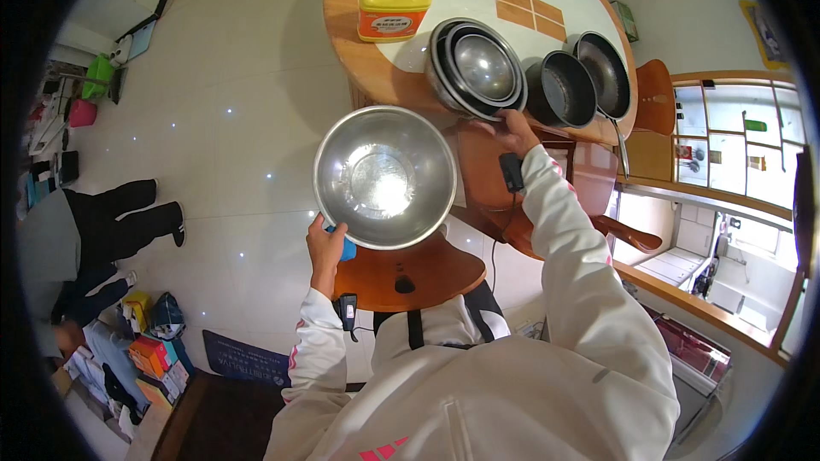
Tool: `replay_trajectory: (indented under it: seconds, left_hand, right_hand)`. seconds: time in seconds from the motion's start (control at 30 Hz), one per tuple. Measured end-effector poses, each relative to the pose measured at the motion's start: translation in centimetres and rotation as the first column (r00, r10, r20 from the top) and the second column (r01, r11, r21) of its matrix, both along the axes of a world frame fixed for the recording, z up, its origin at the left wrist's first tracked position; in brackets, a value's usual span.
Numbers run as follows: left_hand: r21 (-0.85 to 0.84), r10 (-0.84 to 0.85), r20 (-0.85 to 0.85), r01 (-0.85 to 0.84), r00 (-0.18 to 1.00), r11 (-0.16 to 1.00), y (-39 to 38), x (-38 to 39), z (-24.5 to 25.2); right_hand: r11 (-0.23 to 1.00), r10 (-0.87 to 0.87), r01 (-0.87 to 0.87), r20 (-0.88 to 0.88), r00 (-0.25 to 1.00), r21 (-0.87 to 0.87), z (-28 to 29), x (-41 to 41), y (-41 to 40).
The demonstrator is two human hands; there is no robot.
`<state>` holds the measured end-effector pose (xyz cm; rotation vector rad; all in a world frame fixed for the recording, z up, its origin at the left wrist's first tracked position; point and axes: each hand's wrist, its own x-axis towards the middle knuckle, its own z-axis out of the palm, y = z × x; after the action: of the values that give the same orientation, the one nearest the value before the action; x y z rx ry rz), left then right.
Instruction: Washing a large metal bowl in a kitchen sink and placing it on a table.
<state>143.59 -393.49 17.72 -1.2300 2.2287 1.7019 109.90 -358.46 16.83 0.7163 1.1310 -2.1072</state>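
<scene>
A wide stainless steel bowl (426,160) is tilted with its shiny inside facing me, above a wooden chair. My left hand (325,248) grips its lower left rim, with a blue cloth or sponge (348,250) between palm and bowl. At the table's near edge, my right hand (512,132) holds the rim of a nested stack of metal bowls (442,80), thumb on top and some fingers hidden beneath. Right of that stack stands a dark deep pot (567,89). Beside it rests a frying pan (605,73), its handle jutting past the table edge.
The oval table (346,32) has a wooden rim and carries a yellow pump jug (392,8) with a printed label. One chair (410,275) is right before me; another chair (487,173) is tucked under the table. At far left is another person (51,237) near cluttered shelves.
</scene>
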Motion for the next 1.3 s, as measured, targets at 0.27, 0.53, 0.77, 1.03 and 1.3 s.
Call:
replay_trajectory:
  seconds: [0.27, 0.53, 0.77, 1.03, 1.3]
  left_hand:
    - [0.086, 0.004, 0.005, -0.004, 1.000, 0.996, 0.3, -0.3, -0.6]
    - [0.049, -0.024, -0.032, 0.026, 0.999, 0.998, 2.1, -2.7, -1.2]
    - [0.011, -0.086, -0.202, 0.090, 0.976, 0.996, 5.4, -10.1, 0.1]
    - [0.082, -0.065, -0.323, 0.097, 0.944, 0.992, 9.5, -16.7, 0.5]
    - [0.059, -0.059, -0.359, 0.086, 0.932, 0.995, 9.5, -17.3, -1.0]
  right_hand:
    - [0.951, -0.264, 0.281, 0.130, 0.956, -0.131, 5.0, -0.6, 2.6]
    - [0.987, -0.162, 0.157, -0.141, 0.977, -0.046, 6.8, 0.5, 4.8]
    - [0.993, -0.116, 0.114, -0.183, 0.976, -0.023, 11.3, 5.3, 2.7]
    - [0.926, -0.121, 0.205, -0.267, 0.956, 0.317, 7.4, 9.8, 1.2]
    - [0.961, -0.182, 0.200, -0.107, 0.977, 0.189, 5.0, 10.4, -5.0]
